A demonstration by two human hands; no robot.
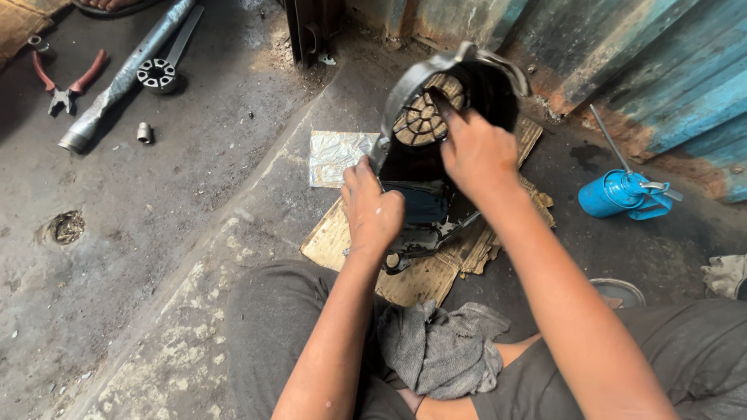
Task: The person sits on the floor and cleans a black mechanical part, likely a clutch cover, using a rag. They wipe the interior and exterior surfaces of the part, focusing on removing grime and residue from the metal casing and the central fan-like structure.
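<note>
Motor housing (436, 85) propped up on cardboard (342, 233), mid-job.
Your left hand (372, 208) grips its rim; right hand (476, 152) fingers press the ribbed disc (420, 118). Pliers (66, 82) lie unused.

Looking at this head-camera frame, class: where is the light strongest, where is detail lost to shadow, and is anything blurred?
Head view: daylight falls evenly, brightest on the foil sheet, which glares pale; the housing interior behind the right hand is dark and loses detail; the left hand is sharp; the pliers at the corner look slightly soft and stretched.
</note>
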